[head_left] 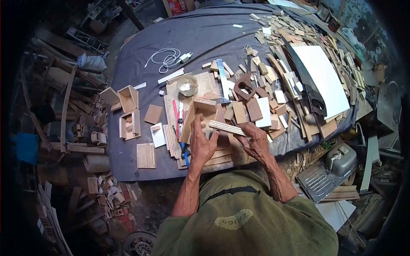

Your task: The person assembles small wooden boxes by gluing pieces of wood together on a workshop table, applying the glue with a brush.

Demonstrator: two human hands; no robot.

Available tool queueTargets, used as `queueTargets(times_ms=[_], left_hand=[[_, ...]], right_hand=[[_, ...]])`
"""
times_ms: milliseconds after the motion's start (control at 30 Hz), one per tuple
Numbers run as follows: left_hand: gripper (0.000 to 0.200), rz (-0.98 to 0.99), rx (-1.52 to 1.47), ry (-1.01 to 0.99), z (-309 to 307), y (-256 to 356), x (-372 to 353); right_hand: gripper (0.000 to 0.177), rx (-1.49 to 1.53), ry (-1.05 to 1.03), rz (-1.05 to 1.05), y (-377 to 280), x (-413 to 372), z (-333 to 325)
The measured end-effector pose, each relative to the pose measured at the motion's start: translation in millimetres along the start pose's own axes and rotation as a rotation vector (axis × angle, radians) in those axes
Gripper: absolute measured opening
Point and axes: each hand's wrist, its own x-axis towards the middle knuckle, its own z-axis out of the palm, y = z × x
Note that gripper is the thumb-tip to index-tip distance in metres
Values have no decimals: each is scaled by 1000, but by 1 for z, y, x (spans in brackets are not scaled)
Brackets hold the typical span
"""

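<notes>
My left hand (202, 144) is at the near side of a partly built plywood box (191, 123), its fingers against the wood. In my right hand (256, 143) a short piece of plywood (227, 127) is pinched, its striped edge facing up. That piece extends leftward, just right of the box's open side. Beneath both hands lie flat wooden boards (218, 158). Left of the box are a red pen-like tool (175, 110) and a tool with a blue handle (185, 154). A cup of white stuff (187, 85) stands behind the box.
Small wooden boxes (129, 124) stand at the left. A try square (222, 79), a handsaw with a brown handle (244, 87), a larger saw (305, 81) and many offcuts (239, 112) crowd the right. A white cable with a charger (184, 57) lies farther back.
</notes>
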Motion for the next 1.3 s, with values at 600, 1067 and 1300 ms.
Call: queueTargets(times_ms=[600,1067,1300], left_hand=[[33,112,339,331,-44,-14,9],[28,-210,204,-17,-51,-45,34],[41,-284,44,26,-51,-62,45]], right_hand=[[26,10,-81,20,10,33,59],[29,23,-79,14,13,41,82],[32,-43,-131,28,9,41,81]])
